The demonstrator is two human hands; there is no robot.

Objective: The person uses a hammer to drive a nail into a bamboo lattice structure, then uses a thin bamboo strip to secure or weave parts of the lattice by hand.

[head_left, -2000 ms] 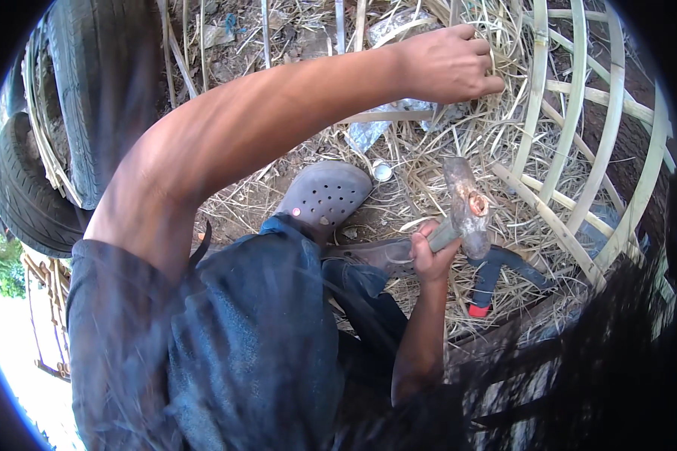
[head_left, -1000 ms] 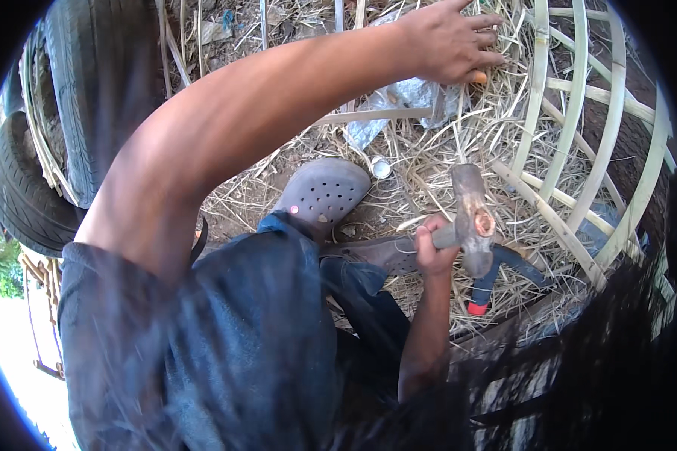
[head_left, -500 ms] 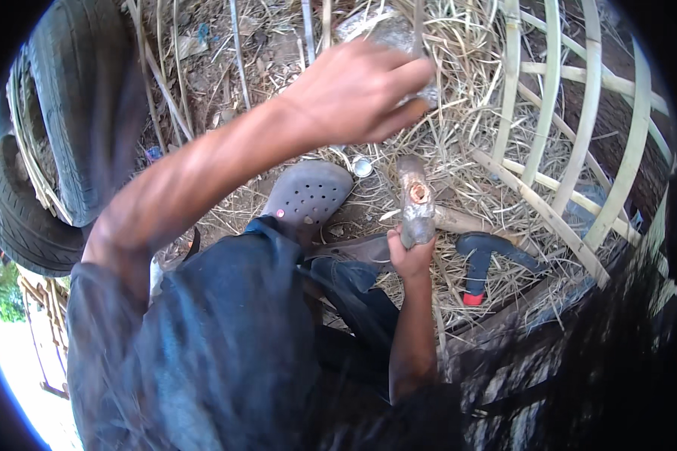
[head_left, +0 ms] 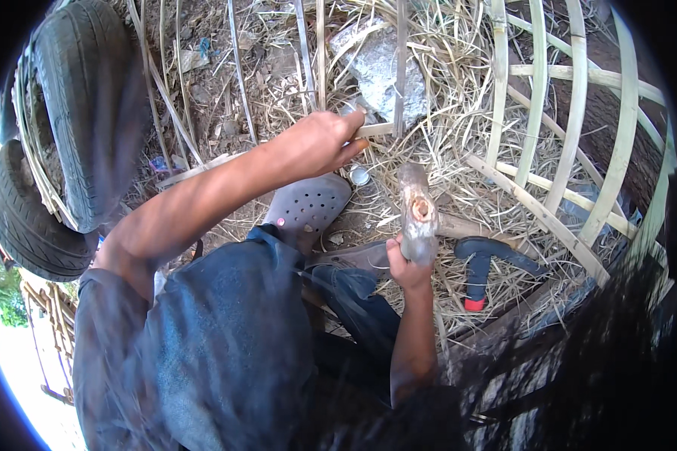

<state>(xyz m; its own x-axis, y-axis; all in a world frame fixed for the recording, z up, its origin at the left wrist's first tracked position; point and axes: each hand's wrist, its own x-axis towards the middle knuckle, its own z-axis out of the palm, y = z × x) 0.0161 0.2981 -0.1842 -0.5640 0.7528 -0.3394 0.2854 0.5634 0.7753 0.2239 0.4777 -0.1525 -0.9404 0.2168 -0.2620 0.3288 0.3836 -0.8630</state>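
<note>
Hammer (head_left: 418, 207) is located right of centre in the frame. Right grip (head_left: 410, 269), a bare hand, is closed around the handle, which is mostly hidden behind the hammer head. Left grip (head_left: 327, 140) is positioned above centre: fingers curled, thumb and forefinger slightly apart at a flat pale strip (head_left: 377, 130). Whether the strip is clamped cannot be determined. Its visible right end meets an upright slat (head_left: 401, 68). White lid (head_left: 359, 176) lies just beside a grey clog (head_left: 308, 201). Dark angled tool (head_left: 478, 274) with red tip lies on straw (head_left: 450, 293), lower right of the hammer. Tyres (head_left: 86, 113) stand at upper left.
</note>
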